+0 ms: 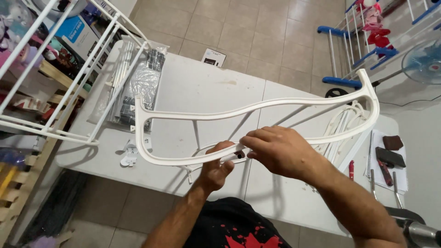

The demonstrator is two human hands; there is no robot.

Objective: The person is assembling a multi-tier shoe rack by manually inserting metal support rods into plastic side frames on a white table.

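Left hand [215,166] grips white curved frame [257,110] from below | right hand [280,151] pinches small fitting onto its near rail | risk: weak pinch, fitting drops onto table [206,87]

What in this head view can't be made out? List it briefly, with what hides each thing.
- The small dark part at the curved white plastic frame: covered by the right hand and left hand.
- Contents of the clear plastic bag of parts: blurred by glare.
- The grey metal tool: cut off by the bottom right edge.
- The fan: cut by the right edge.
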